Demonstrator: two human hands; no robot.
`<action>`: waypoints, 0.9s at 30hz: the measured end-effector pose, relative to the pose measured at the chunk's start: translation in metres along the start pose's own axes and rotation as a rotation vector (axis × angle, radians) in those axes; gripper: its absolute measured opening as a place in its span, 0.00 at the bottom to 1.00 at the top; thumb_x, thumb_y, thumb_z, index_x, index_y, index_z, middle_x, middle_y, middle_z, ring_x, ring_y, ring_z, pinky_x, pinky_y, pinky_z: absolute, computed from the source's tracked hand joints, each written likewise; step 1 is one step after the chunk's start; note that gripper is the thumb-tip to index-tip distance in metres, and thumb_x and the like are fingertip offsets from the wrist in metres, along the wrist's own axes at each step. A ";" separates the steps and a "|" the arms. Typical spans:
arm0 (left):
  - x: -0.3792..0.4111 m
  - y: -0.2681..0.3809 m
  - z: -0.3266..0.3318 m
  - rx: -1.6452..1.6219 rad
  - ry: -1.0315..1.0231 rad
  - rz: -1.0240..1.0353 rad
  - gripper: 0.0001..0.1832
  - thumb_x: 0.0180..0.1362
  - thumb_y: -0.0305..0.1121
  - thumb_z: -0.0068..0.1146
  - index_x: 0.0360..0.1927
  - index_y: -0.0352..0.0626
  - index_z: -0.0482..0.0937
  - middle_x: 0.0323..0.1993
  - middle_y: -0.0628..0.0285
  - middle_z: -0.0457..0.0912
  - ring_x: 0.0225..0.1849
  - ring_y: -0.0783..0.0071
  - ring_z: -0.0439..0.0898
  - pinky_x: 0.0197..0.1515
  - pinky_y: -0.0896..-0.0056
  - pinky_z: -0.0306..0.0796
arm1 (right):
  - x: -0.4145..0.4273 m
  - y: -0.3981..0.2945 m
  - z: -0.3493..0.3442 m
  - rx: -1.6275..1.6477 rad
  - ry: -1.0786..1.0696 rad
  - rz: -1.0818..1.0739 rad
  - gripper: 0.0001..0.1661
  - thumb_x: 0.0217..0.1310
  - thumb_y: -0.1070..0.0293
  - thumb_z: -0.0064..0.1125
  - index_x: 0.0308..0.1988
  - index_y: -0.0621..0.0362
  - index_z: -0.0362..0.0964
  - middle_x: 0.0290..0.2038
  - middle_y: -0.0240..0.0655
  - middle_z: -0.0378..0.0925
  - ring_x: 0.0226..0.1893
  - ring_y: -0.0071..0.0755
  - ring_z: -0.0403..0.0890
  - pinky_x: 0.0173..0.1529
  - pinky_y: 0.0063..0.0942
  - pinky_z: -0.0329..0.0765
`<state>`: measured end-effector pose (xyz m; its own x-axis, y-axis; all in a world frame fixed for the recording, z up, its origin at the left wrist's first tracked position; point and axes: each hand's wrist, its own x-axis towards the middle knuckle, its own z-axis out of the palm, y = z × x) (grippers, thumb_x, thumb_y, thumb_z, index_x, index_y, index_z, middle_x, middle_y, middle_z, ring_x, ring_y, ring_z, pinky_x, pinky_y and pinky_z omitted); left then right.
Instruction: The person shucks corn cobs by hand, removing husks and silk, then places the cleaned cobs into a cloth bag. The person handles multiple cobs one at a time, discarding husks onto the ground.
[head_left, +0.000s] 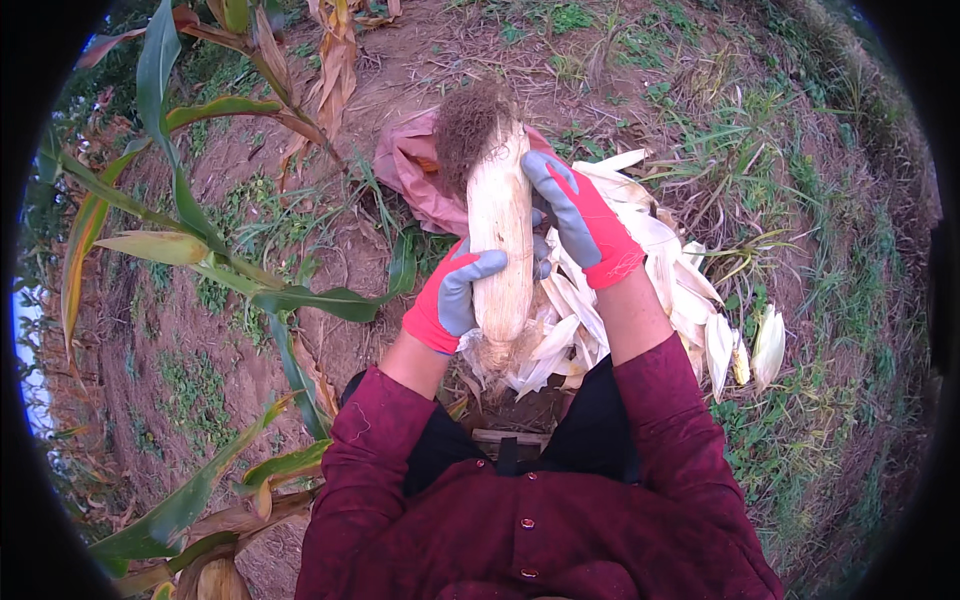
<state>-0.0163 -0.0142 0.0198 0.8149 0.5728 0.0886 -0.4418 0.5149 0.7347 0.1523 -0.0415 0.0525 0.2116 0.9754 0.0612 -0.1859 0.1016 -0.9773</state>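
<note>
An ear of corn (501, 232) in pale inner husk is held up between both hands, its brown silk tuft (469, 131) pointing away from me. My left hand (450, 292), in a red and grey coated glove, grips the lower left side with the thumb across the husk. Higher up on the right, my gloved right hand (574, 210) presses its thumb near the silk end, and its other fingers are partly hidden behind the ear. Just beyond the ear stands a pinkish sack (405, 161), its mouth open and something orange showing inside.
Stripped husks (667, 255) lie heaped to the right of the ear. Two small husk-covered ears (768, 349) rest at the heap's edge. Maize plants with long green leaves (322, 301) lean in from the left. Grass and weeds (810, 442) cover the ground on the right.
</note>
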 end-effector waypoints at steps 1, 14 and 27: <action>0.000 -0.005 -0.003 0.010 0.014 -0.043 0.38 0.55 0.51 0.57 0.61 0.31 0.64 0.46 0.50 0.78 0.44 0.59 0.80 0.51 0.62 0.74 | -0.001 0.003 0.005 0.032 -0.029 0.037 0.28 0.62 0.48 0.59 0.51 0.60 0.70 0.40 0.30 0.76 0.39 0.19 0.75 0.43 0.21 0.74; 0.008 -0.017 -0.004 0.893 0.275 -0.091 0.38 0.46 0.38 0.71 0.60 0.37 0.68 0.48 0.58 0.80 0.47 0.73 0.79 0.51 0.70 0.72 | 0.025 0.047 -0.019 -0.106 0.409 -0.273 0.34 0.48 0.61 0.72 0.51 0.67 0.69 0.43 0.37 0.77 0.45 0.29 0.79 0.47 0.26 0.76; 0.000 -0.047 0.004 0.678 0.255 -0.159 0.35 0.48 0.34 0.70 0.59 0.37 0.69 0.49 0.60 0.79 0.47 0.75 0.78 0.50 0.70 0.72 | 0.030 0.030 -0.034 0.626 0.643 -0.413 0.34 0.73 0.48 0.28 0.44 0.69 0.70 0.46 0.49 0.77 0.45 0.45 0.80 0.54 0.45 0.77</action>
<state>0.0063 -0.0408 -0.0117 0.7005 0.6972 -0.1522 0.0708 0.1443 0.9870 0.1852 -0.0153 0.0178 0.8209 0.5667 0.0705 -0.4144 0.6761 -0.6092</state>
